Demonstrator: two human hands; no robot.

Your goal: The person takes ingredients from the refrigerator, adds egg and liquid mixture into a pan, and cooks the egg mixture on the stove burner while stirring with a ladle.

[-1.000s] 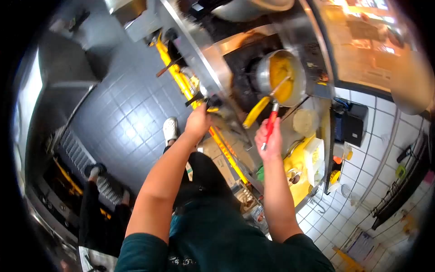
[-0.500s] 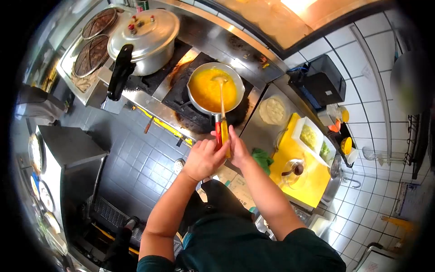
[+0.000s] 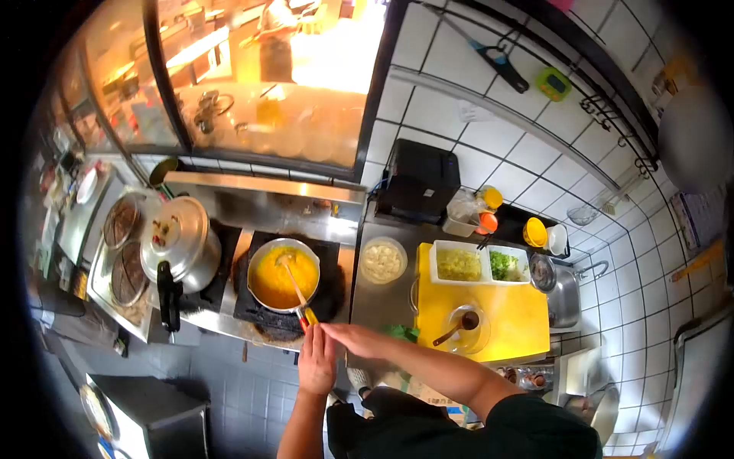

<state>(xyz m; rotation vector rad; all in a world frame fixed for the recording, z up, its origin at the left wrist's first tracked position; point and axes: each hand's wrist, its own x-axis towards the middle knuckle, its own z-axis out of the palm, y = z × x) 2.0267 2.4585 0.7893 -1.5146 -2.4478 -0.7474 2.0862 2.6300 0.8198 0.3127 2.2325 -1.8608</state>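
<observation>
A saucepan (image 3: 265,297) of orange-yellow liquid sits on the black stove. A spoon or ladle (image 3: 292,279) leans in it, its yellow grip beside the pan's red handle (image 3: 303,320). My left hand (image 3: 316,361) has its fingers pressed together over the end of the red handle. From the right, my right hand (image 3: 353,339) meets it, fingers together and fingertips at the handle ends. What lies under the right fingers is hidden.
Left of the pan stands a lidded pressure cooker (image 3: 200,264) with a black handle. To the right are a bowl of pale food (image 3: 383,260), a yellow board (image 3: 520,310), white containers (image 3: 493,256) and a glass bowl (image 3: 480,336) with a brown-handled ladle.
The view has swung right and up. One second ago my hands were apart, with the right on the red handle; half a second ago they had come together at the handles, where they remain.
</observation>
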